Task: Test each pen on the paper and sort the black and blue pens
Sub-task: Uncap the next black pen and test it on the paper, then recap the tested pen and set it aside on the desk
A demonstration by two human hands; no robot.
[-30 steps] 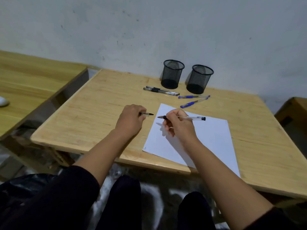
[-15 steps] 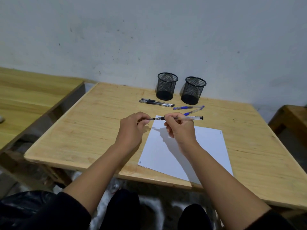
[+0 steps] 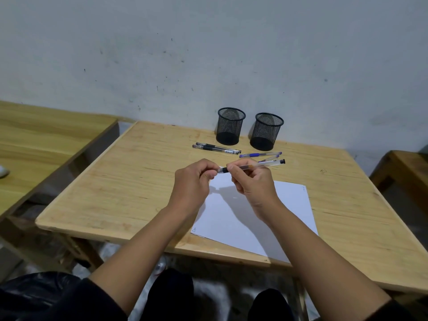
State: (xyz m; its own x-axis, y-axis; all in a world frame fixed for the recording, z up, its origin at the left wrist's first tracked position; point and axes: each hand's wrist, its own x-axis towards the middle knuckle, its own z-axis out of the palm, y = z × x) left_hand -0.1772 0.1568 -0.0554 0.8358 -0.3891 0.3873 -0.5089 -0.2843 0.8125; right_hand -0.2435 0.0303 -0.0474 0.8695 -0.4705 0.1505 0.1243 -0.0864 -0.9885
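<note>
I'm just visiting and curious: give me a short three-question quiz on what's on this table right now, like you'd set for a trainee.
1. True or false: both mesh cups, left cup and right cup, stand upright.
2. The pen held by the left hand and right hand has an end plug that is: A) blue B) black C) red
3. Fill in: the white sheet lies on the ____ table.

Key: 1 true; 2 B; 3 wooden.

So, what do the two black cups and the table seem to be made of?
The two cups: apparently black metal mesh, matte, because the wall shows through the fine grid. The table: light wood, probably pine, smooth finish, with visible grain lines and board seams.
</note>
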